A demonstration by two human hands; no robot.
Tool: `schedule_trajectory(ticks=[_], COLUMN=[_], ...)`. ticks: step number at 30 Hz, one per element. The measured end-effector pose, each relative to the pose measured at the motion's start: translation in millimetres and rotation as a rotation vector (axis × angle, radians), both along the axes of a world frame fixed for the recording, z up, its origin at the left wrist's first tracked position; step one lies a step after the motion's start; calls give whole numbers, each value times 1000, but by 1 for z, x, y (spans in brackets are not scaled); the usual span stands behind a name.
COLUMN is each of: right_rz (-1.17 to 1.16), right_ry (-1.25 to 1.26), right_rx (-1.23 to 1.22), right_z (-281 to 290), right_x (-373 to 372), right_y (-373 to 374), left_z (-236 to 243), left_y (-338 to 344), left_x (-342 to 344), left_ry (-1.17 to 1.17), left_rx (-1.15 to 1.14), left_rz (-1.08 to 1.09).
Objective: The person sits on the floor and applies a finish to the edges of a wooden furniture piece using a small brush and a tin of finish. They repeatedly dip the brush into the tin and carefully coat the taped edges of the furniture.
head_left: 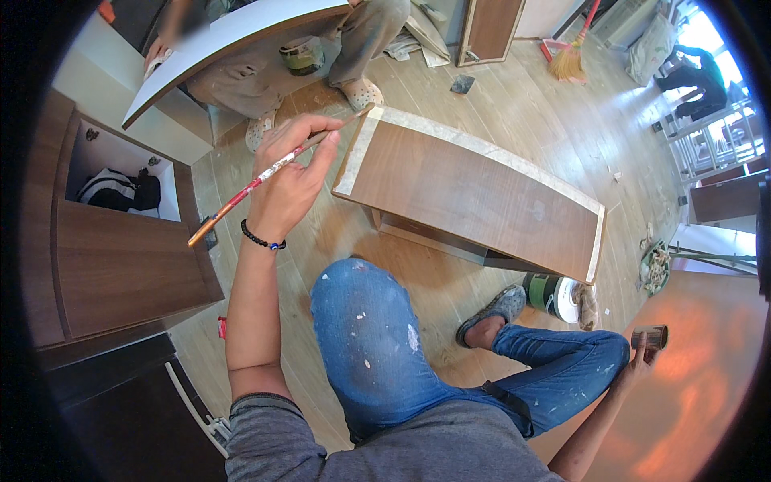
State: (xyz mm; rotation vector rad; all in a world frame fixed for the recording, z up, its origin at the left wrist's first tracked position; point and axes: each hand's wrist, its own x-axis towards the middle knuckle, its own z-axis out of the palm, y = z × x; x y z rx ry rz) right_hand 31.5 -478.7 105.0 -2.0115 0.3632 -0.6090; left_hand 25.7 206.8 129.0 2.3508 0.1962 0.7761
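My left hand (291,173) pinches a slim paintbrush (243,193) with a paint-stained red and copper handle. The brush's tip is at the far left corner of a brown wooden panel (474,193); whether it touches the edge I cannot tell. Pale masking tape (482,150) runs along the panel's far edge and both ends. The panel lies face up, raised off the floor on a support mostly hidden beneath it. Out to the right, beside my bent knee, my right hand (640,363) is closed around a small brown-stained can (650,336).
Across from me sits a person (241,92) with a white-topped board (233,40) and a can (303,56). A brown cabinet (136,269) stands left. A paint bucket (554,297) is near my foot. A broom (569,63) and white metal frame (715,145) are farther right.
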Motion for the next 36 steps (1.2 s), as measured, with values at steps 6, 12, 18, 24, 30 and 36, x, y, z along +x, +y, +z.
schedule_trajectory(ticks=[6,12,18,24,30,36], right_rz=[12,20,10,7,7,30], right_ry=[4,2,-3,15,15,-20], right_rx=[-13,-41,-33,-37,-58,-33], right_z=[-4,-5,-3,-7,-4,-14], right_x=[0,-1,-1,-1,-2,-2], right_y=[-12,-11,-8,-16,-15,-31], left_z=[2,8,11,15,22,13], left_y=[1,-7,-11,-20,-15,-4], left_x=[-13,-32,-55,-79,-105,-94], left_ry=[41,60,53,74,74,-74], left_rx=[19,65,59,59,-18,-427], left_rz=[22,44,45,54,74,155])
